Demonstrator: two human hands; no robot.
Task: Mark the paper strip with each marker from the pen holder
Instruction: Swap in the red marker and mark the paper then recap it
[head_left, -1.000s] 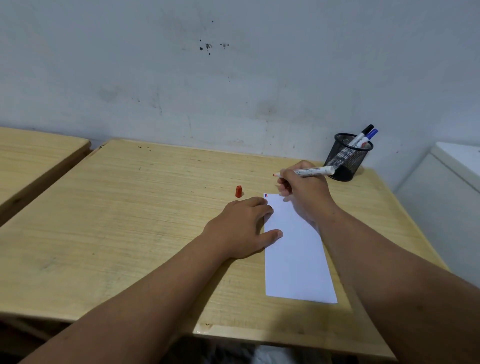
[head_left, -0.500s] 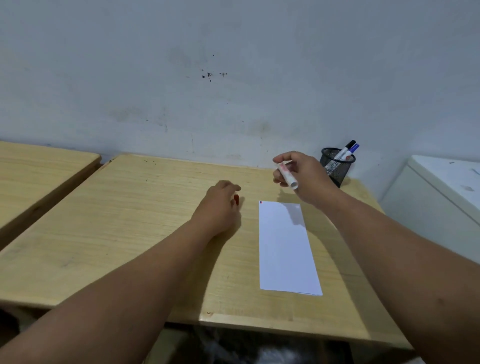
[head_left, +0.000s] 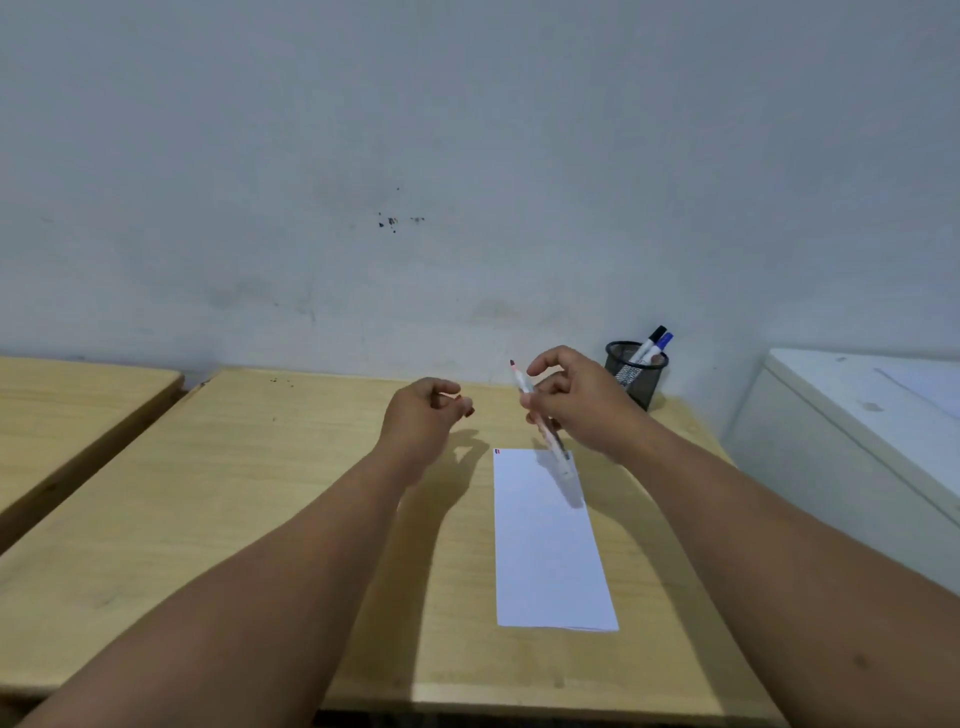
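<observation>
A white paper strip (head_left: 550, 540) lies lengthwise on the wooden desk (head_left: 249, 488), with small red and blue marks at its far left corner. Above its far end my right hand (head_left: 582, 400) grips an uncapped red marker (head_left: 522, 382), tip pointing up and away. To the left, my left hand (head_left: 423, 415) is raised off the desk and pinches the small red cap (head_left: 467, 412) at its fingertips. A black mesh pen holder (head_left: 636, 371) stands at the desk's far right corner and holds a black-capped marker (head_left: 649, 343) and a blue-capped marker (head_left: 662, 343).
A second wooden desk (head_left: 67, 410) stands to the left across a narrow gap. A white cabinet (head_left: 857, 441) sits close to the right edge. A grey wall runs directly behind the desk.
My left hand left the paper, picked the red cap off the desk and lifted it. My right hand raised the red marker off the paper and turned its tip upward.
</observation>
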